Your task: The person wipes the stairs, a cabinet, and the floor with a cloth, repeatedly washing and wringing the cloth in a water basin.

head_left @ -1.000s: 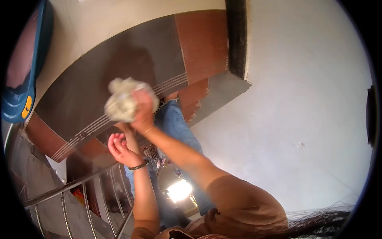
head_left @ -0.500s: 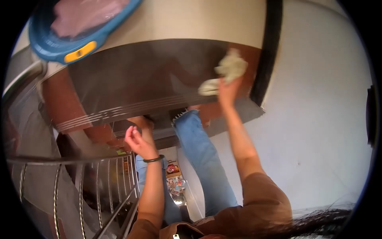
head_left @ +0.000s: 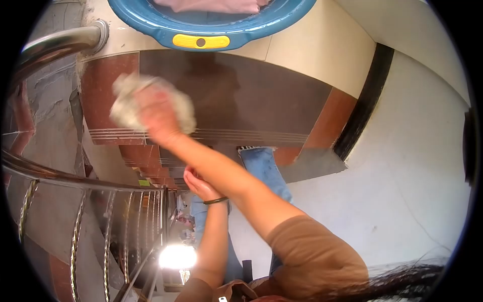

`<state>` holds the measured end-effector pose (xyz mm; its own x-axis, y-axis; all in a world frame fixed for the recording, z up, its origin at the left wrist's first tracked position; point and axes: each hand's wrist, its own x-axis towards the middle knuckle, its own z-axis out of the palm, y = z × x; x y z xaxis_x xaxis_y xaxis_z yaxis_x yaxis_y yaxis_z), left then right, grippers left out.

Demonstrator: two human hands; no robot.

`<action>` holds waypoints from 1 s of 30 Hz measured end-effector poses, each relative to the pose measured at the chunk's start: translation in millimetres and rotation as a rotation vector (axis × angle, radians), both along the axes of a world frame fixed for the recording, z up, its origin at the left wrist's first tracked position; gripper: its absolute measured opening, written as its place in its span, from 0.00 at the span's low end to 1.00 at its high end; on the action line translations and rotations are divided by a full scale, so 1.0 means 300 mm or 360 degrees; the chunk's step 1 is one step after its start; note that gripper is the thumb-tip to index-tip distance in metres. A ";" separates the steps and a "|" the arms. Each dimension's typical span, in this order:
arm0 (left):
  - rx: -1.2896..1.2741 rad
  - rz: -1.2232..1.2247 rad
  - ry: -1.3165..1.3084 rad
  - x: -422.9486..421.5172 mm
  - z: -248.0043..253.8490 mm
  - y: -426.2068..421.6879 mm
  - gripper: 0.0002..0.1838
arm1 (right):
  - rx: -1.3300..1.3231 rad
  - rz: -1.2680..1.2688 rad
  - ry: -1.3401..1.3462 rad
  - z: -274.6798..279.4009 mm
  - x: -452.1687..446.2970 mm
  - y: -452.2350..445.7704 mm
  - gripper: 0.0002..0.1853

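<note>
The right hand (head_left: 157, 115) grips the bunched cloth (head_left: 124, 109), which spreads out both sides of the grip; the left hand (head_left: 201, 187) lies farther from it, partly hidden, its grip unclear.

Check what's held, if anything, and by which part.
Right hand has a bunched pale cloth, grip over its middle; exact finger placement is blurred. Nothing visible in the left hand.

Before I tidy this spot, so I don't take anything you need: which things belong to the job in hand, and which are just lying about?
In the job:
Pale cloth, in the right hand
Tiled step beneath it

Apparently just there:
Blue basin holding pink fabric; it may be needed, I can't tell
Metal railing, a fixture
</note>
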<state>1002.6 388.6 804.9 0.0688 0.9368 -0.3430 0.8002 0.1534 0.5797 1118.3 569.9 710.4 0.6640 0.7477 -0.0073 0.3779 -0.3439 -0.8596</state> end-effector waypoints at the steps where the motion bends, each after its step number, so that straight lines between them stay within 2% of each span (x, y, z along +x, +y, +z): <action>1: -0.0395 0.0375 -0.0635 -0.068 -0.046 -0.028 0.19 | 0.0012 0.0334 -0.0385 0.016 -0.051 0.057 0.27; 2: -0.0724 0.0885 -0.1175 -0.096 -0.062 -0.032 0.21 | 0.0031 0.0673 -0.0764 0.067 -0.064 0.109 0.18; 3: -0.0571 0.0580 -0.0904 -0.125 -0.081 -0.042 0.21 | 0.0085 0.1020 -0.0773 0.086 -0.049 0.175 0.11; 5: -0.0263 0.0000 -0.0281 -0.043 0.013 -0.026 0.20 | -0.0027 0.1315 -0.0859 0.048 0.000 0.301 0.12; 7: -0.0630 0.0921 -0.0553 0.057 0.085 0.017 0.20 | -0.0074 0.1184 -0.0928 0.081 0.135 0.361 0.14; 9: -0.0660 0.0950 -0.0604 0.084 0.101 0.020 0.20 | -0.0071 0.0835 -0.0911 0.096 0.221 0.423 0.15; 12: -0.0769 0.0996 -0.0624 0.095 0.104 -0.009 0.20 | -0.0180 0.0590 -0.1007 0.114 0.134 0.470 0.15; 16: -0.0814 0.1082 -0.0603 0.091 0.080 -0.036 0.20 | -0.0031 0.0763 -0.0928 0.116 0.040 0.456 0.13; 18: -0.0809 0.1160 -0.0585 0.070 0.070 -0.028 0.20 | 0.0060 0.1062 -0.0848 0.095 0.030 0.375 0.12; 19: -0.0793 0.1204 -0.0575 0.066 0.068 -0.018 0.20 | 0.0104 0.1205 -0.0799 0.082 0.013 0.319 0.11; 22: -0.0559 0.1167 -0.0690 0.131 0.111 0.016 0.18 | 0.0524 0.1443 -0.0443 0.029 0.023 -0.157 0.11; 24: -0.0572 0.1099 -0.0639 0.146 0.111 0.006 0.17 | 0.0514 0.1515 -0.0319 0.035 0.124 -0.455 0.12; 25: -0.0575 0.1057 -0.0626 0.155 0.106 0.001 0.17 | 0.0294 0.1597 -0.0406 0.064 0.192 -0.593 0.13; 28: -0.0691 0.0894 -0.0589 0.167 0.100 -0.055 0.15 | 0.0097 0.1277 -0.0554 0.097 0.386 -1.023 0.16; 29: -0.0732 0.0848 -0.0562 0.173 0.099 -0.068 0.15 | -0.0139 0.1294 -0.0691 0.151 0.464 -1.130 0.20; 30: -0.0746 0.0869 -0.0589 0.174 0.091 -0.083 0.13 | -0.0414 0.1175 -0.0642 0.202 0.530 -1.226 0.23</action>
<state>1054.9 363.6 832.2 -0.1707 0.6353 -0.7532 0.3109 0.7601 0.5707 1277.4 202.2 770.9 0.0004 0.9943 -0.1062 0.8388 -0.0582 -0.5413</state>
